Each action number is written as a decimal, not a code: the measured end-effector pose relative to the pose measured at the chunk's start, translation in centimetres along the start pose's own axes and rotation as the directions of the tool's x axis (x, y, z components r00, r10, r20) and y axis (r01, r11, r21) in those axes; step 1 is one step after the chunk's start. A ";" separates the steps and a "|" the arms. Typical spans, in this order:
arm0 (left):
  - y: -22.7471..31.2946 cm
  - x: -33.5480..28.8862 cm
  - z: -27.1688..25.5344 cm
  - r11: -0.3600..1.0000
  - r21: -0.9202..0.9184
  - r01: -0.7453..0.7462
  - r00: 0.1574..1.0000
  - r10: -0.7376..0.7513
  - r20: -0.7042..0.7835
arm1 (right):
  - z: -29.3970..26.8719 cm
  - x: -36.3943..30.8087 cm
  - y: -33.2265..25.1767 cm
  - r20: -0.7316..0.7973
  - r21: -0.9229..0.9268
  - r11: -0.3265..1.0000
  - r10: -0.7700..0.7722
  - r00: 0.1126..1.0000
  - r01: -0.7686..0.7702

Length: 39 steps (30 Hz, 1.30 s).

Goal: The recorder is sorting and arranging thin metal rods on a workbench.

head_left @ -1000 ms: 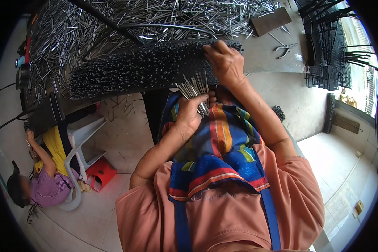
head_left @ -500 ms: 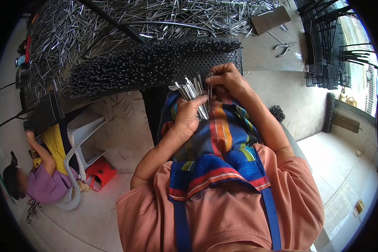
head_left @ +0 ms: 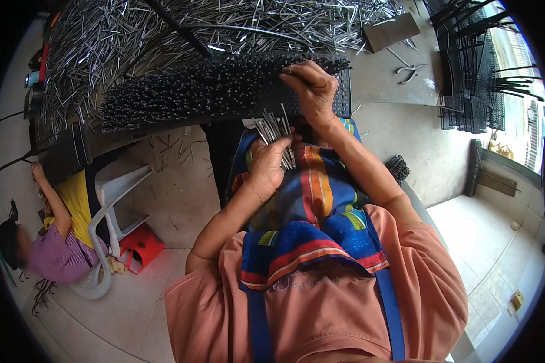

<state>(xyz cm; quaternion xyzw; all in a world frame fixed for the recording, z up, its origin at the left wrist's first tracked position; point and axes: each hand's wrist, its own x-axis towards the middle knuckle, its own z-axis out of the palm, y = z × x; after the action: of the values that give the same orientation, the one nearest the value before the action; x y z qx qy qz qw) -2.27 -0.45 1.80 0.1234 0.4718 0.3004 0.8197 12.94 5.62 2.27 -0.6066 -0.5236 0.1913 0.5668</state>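
Note:
My left hand [head_left: 269, 158] is wrapped round a bundle of thin silvery metal strips [head_left: 274, 128], whose ends fan out past the fingers above my lap. Over the black perforated board [head_left: 343, 97], my right hand [head_left: 313, 88] is closed in a pinch, fingertips pointing left toward the dense rows of dark strips [head_left: 194, 94] standing upright in the holes. What those fingertips hold, if anything, is too small to make out. Part of the board's bare holes lies hidden beneath the right hand.
Behind the board, loose metal strips [head_left: 103, 54] lie heaped on the table. Pliers [head_left: 410, 72] and a brown plate [head_left: 391, 32] are at the far right. A co-worker [head_left: 63, 254] sits at the left by a grey plastic chair [head_left: 100, 242] and a red bag [head_left: 142, 247].
My right hand has risen from beside the bundle, where it pinched a thin strip, up over the board. The left hand stays nearly in place with the bundle.

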 end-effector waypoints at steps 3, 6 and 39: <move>0.7 -0.5 0.7 0.999 0.046 -0.014 0.999 0.013 0.031 | 0.3 -0.1 0.0 0.028 -0.045 0.998 -0.038 0.999 0.039; 1.3 -0.8 1.0 1.000 0.018 -0.021 0.999 0.021 0.033 | 0.5 0.3 -1.2 0.095 -0.267 0.963 -0.019 0.995 0.044; 0.5 0.0 1.7 0.999 -0.029 -0.017 0.996 0.019 0.088 | -5.7 -1.0 -3.2 0.620 -0.102 0.542 0.690 0.373 -0.834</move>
<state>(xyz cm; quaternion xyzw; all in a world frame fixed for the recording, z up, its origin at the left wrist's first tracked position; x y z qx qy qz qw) -1.00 0.13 2.97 0.1292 0.4298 0.3085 0.8387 15.98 1.40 6.35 -0.6157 -0.3032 0.6704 0.2822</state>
